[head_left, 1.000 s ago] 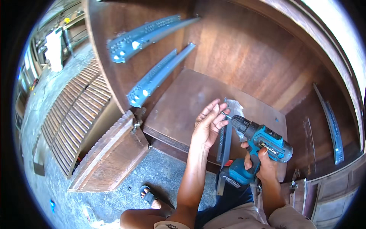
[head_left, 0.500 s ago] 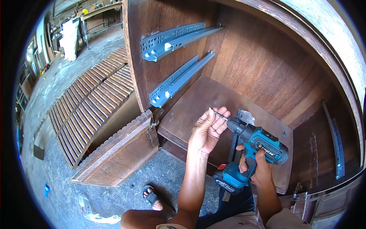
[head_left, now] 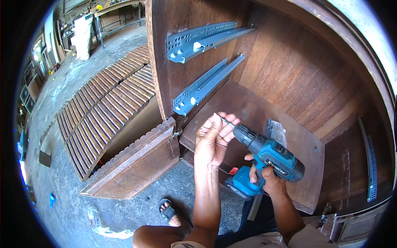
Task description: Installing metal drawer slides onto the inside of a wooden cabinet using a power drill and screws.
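Crouching at an open dark-brown wooden cabinet (head_left: 289, 74) with a blue cordless drill (head_left: 264, 159) in hand.

Two grey metal drawer slides (head_left: 206, 62) run along the cabinet's left wall, one above the other; a third shows at its right edge. The right hand (head_left: 269, 180) has its grip closed round the drill's handle, aiming it left over the bottom panel's front edge. The left hand (head_left: 213, 138) pinches the bit's tip (head_left: 218, 117), seemingly steadying something small there.
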